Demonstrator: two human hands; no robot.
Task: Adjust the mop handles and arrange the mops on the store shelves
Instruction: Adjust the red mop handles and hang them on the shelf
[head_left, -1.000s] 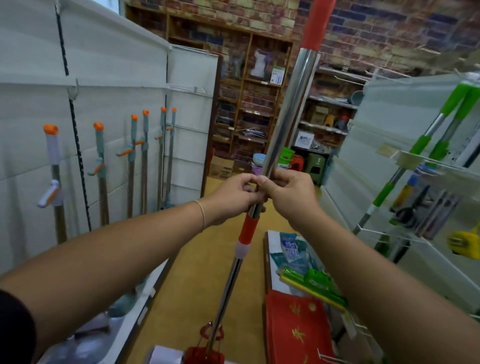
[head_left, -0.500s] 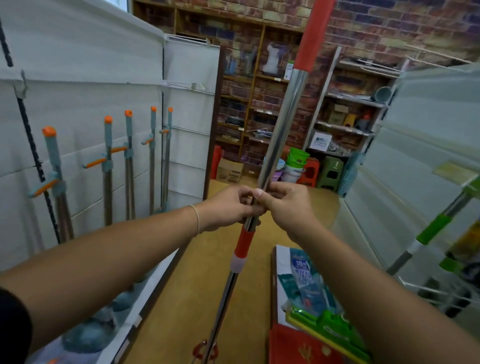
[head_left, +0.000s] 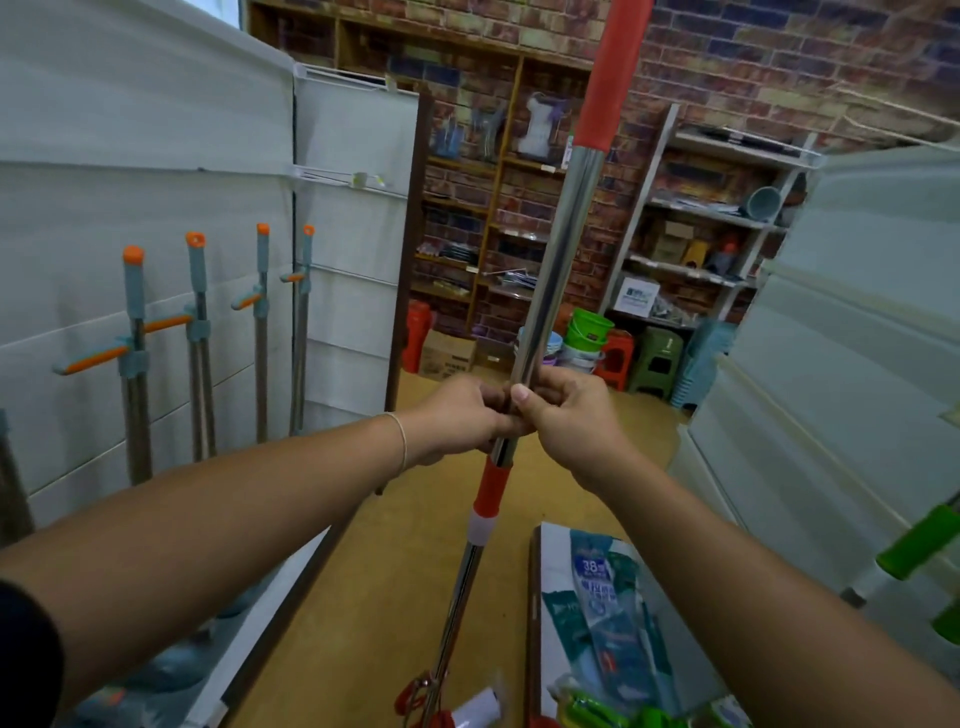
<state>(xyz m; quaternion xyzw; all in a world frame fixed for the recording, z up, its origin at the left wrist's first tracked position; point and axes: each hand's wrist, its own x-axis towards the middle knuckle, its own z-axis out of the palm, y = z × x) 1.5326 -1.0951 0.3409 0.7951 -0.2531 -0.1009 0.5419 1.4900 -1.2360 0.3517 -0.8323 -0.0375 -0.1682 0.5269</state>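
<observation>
Gripping the upright steel mop handle at centre frame with left hand and right hand touching, fingers curled round it just above the orange collar. Same hold as a second ago, only the view swung left, so probably still setting the length. Space for it beside the orange-tipped mops at left; crowding the aisle, a box lower right and a green handle at the right edge.

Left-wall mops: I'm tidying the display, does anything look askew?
Nothing stands out. The orange-capped mops stand upright in a row against the white panel, levers all pointing left. Only the held mop handle leans.
</observation>
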